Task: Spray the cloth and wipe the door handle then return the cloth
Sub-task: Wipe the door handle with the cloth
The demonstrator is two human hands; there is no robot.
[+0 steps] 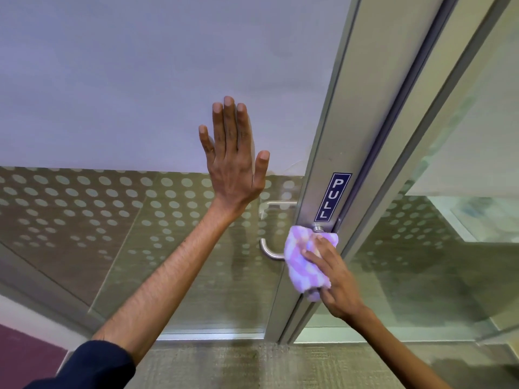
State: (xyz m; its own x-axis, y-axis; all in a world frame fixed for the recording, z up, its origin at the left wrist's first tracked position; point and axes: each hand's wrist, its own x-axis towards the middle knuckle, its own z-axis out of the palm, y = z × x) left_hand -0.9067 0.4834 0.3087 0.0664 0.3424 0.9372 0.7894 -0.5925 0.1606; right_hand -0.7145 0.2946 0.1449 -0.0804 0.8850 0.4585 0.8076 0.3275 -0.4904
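Note:
A purple and white checked cloth (304, 261) is bunched over the metal door handle (268, 252), near where the lever meets the door frame. My right hand (334, 279) grips the cloth and presses it around the handle. Only the curved free end of the lever shows to the left of the cloth. My left hand (234, 158) lies flat with fingers spread against the frosted glass of the door, above and left of the handle. No spray bottle is in view.
The aluminium door frame (323, 153) carries a blue PULL sign (332, 196) just above the handle. Dotted frosting covers the lower glass (84, 203). A second glass panel (449, 220) stands to the right. Carpet lies below the door.

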